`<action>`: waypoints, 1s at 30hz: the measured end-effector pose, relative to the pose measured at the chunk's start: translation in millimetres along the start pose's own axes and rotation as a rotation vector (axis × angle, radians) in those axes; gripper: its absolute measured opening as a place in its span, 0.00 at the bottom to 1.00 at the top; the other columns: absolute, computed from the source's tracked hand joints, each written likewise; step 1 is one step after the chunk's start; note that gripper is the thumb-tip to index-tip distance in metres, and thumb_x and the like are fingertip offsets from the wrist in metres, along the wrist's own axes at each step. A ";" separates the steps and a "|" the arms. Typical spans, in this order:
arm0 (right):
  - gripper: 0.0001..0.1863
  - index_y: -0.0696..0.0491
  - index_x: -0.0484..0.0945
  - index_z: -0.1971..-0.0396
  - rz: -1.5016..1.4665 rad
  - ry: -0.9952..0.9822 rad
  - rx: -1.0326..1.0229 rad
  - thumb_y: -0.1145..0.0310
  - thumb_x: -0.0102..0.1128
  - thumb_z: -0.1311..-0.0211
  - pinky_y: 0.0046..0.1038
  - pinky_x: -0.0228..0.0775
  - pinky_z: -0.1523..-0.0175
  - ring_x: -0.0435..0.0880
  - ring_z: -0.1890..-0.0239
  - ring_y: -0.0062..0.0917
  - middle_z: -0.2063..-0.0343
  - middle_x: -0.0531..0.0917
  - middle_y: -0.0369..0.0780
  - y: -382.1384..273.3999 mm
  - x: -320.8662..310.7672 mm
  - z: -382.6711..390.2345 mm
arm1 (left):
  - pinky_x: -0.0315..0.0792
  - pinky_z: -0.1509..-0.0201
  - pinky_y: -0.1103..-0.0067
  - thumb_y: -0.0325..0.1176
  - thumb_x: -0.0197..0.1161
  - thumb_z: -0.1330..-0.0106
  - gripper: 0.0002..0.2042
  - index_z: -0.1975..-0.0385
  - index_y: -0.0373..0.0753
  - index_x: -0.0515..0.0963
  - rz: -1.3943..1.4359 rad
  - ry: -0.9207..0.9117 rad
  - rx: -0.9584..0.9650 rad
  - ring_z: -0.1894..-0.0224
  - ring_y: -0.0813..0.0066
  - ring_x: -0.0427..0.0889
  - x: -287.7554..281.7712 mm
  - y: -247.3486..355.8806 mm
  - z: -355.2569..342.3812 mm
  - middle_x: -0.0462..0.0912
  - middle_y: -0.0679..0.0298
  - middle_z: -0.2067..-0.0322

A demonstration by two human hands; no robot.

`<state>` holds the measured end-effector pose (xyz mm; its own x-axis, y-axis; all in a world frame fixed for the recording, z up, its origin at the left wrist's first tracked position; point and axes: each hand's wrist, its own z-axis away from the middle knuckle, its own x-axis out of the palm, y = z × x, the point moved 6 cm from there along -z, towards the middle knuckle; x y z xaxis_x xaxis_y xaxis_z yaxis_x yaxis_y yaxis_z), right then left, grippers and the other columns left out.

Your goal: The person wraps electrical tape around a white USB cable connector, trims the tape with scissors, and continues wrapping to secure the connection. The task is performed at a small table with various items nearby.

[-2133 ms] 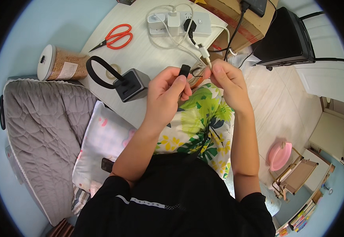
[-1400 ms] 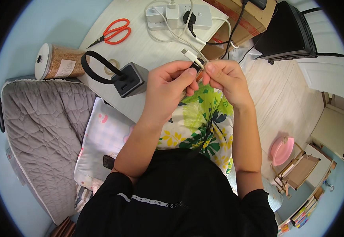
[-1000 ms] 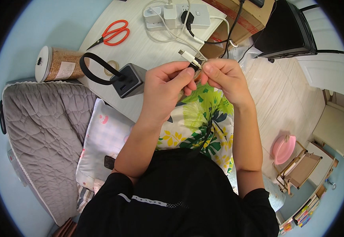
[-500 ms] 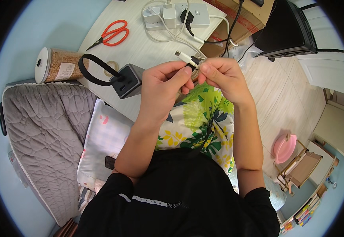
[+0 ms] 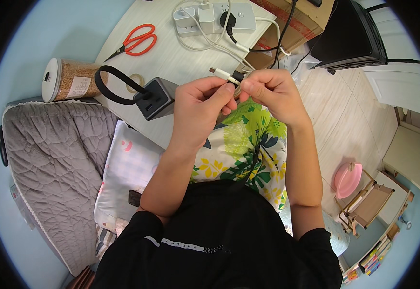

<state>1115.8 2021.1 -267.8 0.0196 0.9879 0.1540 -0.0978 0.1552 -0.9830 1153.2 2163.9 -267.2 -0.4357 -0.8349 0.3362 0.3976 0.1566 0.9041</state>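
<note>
Between my hands is a white cable with its plug pointing up-left, together with a short black piece, perhaps a cable tie. My left hand pinches this bundle from the left, thumb uppermost. My right hand is closed on it from the other side, thumb and fingertips beside the black piece. Just left of my hands, a grey box-shaped power device with a black loop strap stands on the light table. Behind are red-handled scissors and a white power strip with plugs and cables.
A jar of grains sits by the wall. Below are a quilted grey pad and a phone on a pillow. My legs are in patterned fabric. A cardboard box, black case, pink basin and folding chair are rightward.
The white plug has tilted from pointing up to up-left and now lies along the black piece. My hands came closer together and shifted slightly left.
</note>
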 end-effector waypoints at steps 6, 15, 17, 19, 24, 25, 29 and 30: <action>0.15 0.59 0.82 0.79 0.016 -0.014 0.039 0.64 0.62 0.37 0.17 0.50 0.78 0.60 0.83 0.09 0.89 0.69 0.27 -3.3 -0.1 -0.2 | 0.68 0.72 0.89 0.25 0.60 0.37 0.07 0.64 0.28 0.81 -0.038 0.029 0.025 0.77 0.86 0.75 -2.3 -2.8 1.4 0.81 0.65 0.78; 0.15 0.59 0.83 0.79 0.018 -0.010 0.035 0.63 0.63 0.37 0.17 0.50 0.79 0.60 0.84 0.10 0.90 0.68 0.27 -1.7 -1.3 -1.0 | 0.70 0.72 0.89 0.25 0.61 0.37 0.08 0.61 0.28 0.80 -0.038 0.016 0.019 0.76 0.86 0.76 -2.5 -2.9 1.9 0.81 0.64 0.76; 0.15 0.58 0.83 0.79 0.013 -0.012 0.038 0.63 0.63 0.38 0.17 0.50 0.79 0.60 0.84 0.10 0.89 0.68 0.27 -1.5 -1.3 -0.9 | 0.70 0.72 0.89 0.25 0.61 0.37 0.08 0.61 0.28 0.80 -0.034 0.019 0.018 0.76 0.85 0.77 -2.7 -2.9 2.3 0.81 0.64 0.76; 0.15 0.58 0.83 0.79 0.013 -0.010 0.038 0.63 0.63 0.38 0.17 0.50 0.78 0.61 0.84 0.09 0.89 0.69 0.27 -1.5 -1.4 -0.6 | 0.70 0.72 0.89 0.25 0.61 0.37 0.08 0.61 0.27 0.80 -0.025 0.024 0.016 0.76 0.85 0.77 -2.5 -2.6 2.9 0.81 0.64 0.76; 0.16 0.58 0.83 0.79 0.018 -0.008 0.036 0.62 0.63 0.38 0.17 0.50 0.78 0.61 0.84 0.09 0.89 0.69 0.27 -3.6 0.0 -0.1 | 0.70 0.72 0.89 0.25 0.61 0.37 0.08 0.61 0.28 0.80 -0.029 0.003 0.015 0.76 0.85 0.77 -2.0 -2.1 2.8 0.82 0.64 0.76; 0.16 0.58 0.83 0.79 0.017 -0.010 0.035 0.62 0.63 0.38 0.17 0.50 0.78 0.60 0.84 0.09 0.89 0.68 0.27 -3.2 -0.2 -0.2 | 0.70 0.72 0.89 0.25 0.61 0.37 0.08 0.61 0.28 0.80 -0.032 0.000 0.018 0.76 0.85 0.77 -1.7 -2.0 2.7 0.82 0.64 0.76; 0.16 0.58 0.83 0.79 0.022 -0.012 0.035 0.62 0.63 0.37 0.17 0.50 0.78 0.60 0.84 0.09 0.90 0.68 0.27 -1.7 -0.9 -0.7 | 0.70 0.72 0.89 0.25 0.61 0.36 0.08 0.61 0.28 0.80 -0.040 -0.010 0.030 0.76 0.86 0.77 -1.2 -1.2 2.5 0.82 0.65 0.76; 0.16 0.58 0.82 0.79 0.026 -0.011 0.036 0.61 0.63 0.37 0.17 0.50 0.78 0.60 0.84 0.10 0.90 0.68 0.27 -1.8 -0.9 -0.8 | 0.70 0.72 0.89 0.25 0.61 0.36 0.08 0.61 0.28 0.80 -0.034 -0.009 0.030 0.76 0.86 0.77 -1.0 -0.6 2.8 0.82 0.65 0.76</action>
<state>1116.8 2019.9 -266.2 0.0061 0.9915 0.1299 -0.1344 0.1295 -0.9824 1151.2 2166.1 -267.3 -0.4561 -0.8352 0.3074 0.3577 0.1442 0.9226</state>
